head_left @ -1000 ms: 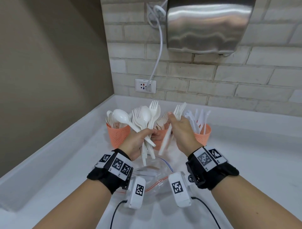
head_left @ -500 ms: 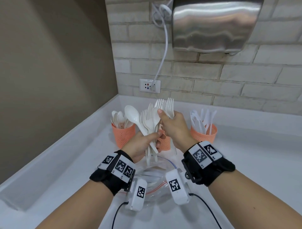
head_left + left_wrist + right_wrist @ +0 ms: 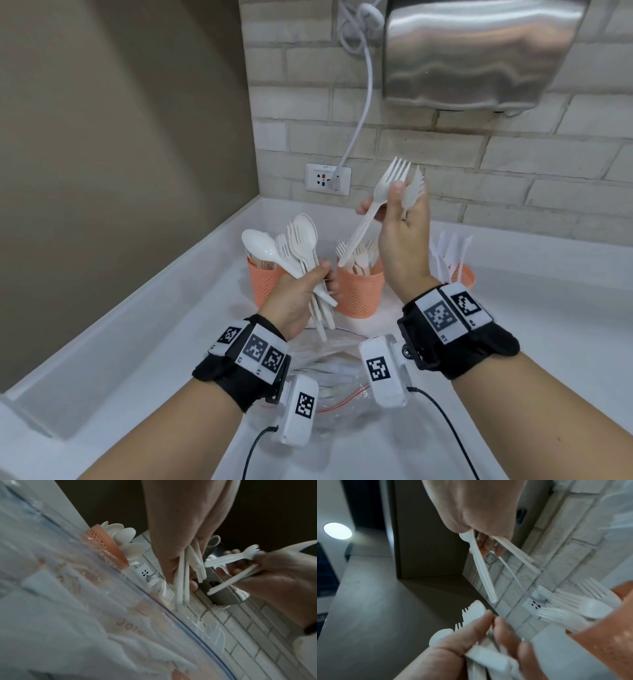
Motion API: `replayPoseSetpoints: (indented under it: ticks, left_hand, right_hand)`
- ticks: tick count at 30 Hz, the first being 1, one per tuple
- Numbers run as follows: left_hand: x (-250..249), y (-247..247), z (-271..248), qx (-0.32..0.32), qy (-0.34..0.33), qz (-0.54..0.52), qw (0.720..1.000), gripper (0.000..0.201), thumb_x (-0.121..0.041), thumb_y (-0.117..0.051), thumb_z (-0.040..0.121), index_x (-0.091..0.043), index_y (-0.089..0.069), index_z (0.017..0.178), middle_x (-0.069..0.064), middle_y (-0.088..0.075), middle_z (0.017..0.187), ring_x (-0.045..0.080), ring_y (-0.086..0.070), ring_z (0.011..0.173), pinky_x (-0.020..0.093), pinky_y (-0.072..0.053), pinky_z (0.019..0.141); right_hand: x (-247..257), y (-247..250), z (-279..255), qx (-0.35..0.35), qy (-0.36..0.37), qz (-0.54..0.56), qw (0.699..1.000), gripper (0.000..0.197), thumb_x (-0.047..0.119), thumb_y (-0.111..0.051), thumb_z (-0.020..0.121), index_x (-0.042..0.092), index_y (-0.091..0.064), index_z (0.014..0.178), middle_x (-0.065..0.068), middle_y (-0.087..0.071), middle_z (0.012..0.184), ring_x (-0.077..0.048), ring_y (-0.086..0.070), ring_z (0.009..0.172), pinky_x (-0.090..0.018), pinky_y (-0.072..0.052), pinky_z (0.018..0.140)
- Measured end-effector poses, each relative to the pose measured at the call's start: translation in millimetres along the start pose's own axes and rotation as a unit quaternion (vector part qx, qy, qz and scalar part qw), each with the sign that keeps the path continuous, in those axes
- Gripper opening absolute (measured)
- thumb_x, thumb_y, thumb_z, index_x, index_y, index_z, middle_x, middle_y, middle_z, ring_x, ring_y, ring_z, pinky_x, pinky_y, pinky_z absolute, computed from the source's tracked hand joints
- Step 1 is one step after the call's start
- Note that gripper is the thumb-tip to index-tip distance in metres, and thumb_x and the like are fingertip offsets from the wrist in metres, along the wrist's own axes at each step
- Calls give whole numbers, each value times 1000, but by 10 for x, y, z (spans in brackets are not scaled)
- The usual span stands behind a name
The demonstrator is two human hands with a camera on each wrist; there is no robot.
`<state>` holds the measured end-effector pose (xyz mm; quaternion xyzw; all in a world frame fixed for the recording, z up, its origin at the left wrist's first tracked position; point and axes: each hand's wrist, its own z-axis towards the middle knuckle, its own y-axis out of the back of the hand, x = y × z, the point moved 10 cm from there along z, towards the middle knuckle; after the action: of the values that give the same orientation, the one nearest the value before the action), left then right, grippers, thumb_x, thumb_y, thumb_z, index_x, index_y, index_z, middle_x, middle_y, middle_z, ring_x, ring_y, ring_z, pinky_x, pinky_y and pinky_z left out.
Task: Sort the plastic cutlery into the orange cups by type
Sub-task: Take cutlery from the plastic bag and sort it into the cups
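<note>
Beyond both hands stand three orange cups (image 3: 358,294), and a clear bag (image 3: 337,383) lies beneath the wrists. The raised right hand (image 3: 404,236) pinches two forks (image 3: 380,192), tines up, handles slanting down-left. Lower, the left hand (image 3: 299,298) grasps a mixed cutlery bundle (image 3: 301,246), upright.

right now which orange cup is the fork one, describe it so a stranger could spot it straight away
Start at the white wall socket on the brick wall, then drop to the white counter below, where three orange mesh cups stand in a row. The fork cup is the middle one, just under the raised right hand. Only it shows tines; the left holds spoons, the right knives.
</note>
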<state>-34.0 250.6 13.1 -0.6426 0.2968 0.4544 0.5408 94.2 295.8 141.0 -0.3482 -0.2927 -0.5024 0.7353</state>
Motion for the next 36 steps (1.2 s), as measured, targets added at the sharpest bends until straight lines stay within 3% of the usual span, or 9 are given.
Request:
replayPoseSetpoints:
  ticks: [2,4,8,11,16,22,27,32,36]
  left_hand:
    - [10,55,22,-14,-2,13,1000,17,-10,-51,93,-11,-53,77,2,-48,62,8,-50,48,26,-51,55]
    - [22,60,27,-13,-1,23,1000,13,-9,-51,93,-12,-54,80,2,-44,64,7,-48,48,25,-46,55]
    - [-48,-49,-2,21,-19,59,998,21,5,-46,91,-10,-61,88,2,-49,66,8,-47,53,25,-42,57]
    - [-94,-118,-39,49,-30,83,995,33,15,-40,87,-10,-61,93,6,-54,71,11,-50,60,22,-45,54]
    - [-77,-98,-44,62,-24,24,997,21,8,-46,89,-6,-59,98,9,-58,81,16,-55,72,23,-52,62]
    - [-96,21,-4,49,-9,-25,998,20,4,-48,90,-3,-60,104,6,-68,73,15,-66,67,30,-58,70]
    - [-86,218,80,-14,22,-38,999,15,3,-49,91,-4,-61,95,4,-64,66,14,-69,62,31,-60,67]
    - [-156,346,138,-27,31,-57,998,13,-5,-48,94,-8,-60,99,1,-62,63,11,-66,57,28,-59,60]
    - [-185,315,159,-2,26,-36,999,15,-10,-47,95,-9,-62,98,2,-69,70,12,-68,59,27,-59,62]
  right_hand:
    - [102,-119,-37,49,41,-1,998,8,27,-38,98,28,-42,92,-1,-49,69,-10,-48,53,-23,-45,52]
    - [-32,-298,-107,119,3,-46,992,11,33,-55,91,31,-46,97,7,-50,71,-8,-48,58,-23,-44,53]
    - [-506,-437,-294,194,-108,-217,951,29,20,-81,69,8,-63,90,-3,-66,74,-17,-65,68,-30,-55,66]
    - [-609,-448,-366,208,-124,-266,933,20,16,-77,73,4,-68,86,-1,-67,71,0,-59,56,-4,-42,48]
    - [-687,-400,-299,195,-130,-332,914,5,12,-56,82,8,-60,85,4,-58,65,-5,-55,57,-11,-39,48]
    - [-858,-439,-435,214,-251,-124,936,14,6,-50,91,12,-61,83,7,-62,55,-3,-56,41,-21,-48,43]
    - [-892,-267,-122,114,-259,-90,955,22,16,-51,95,16,-54,73,-2,-53,63,-17,-51,59,-29,-45,57]
    - [-711,76,509,-12,-149,-53,987,20,9,-47,95,26,-49,85,4,-53,79,-6,-56,62,-18,-47,63]
    - [-870,249,538,-63,-86,-126,986,14,10,-49,94,9,-50,108,0,-57,92,2,-59,58,-24,-49,68]
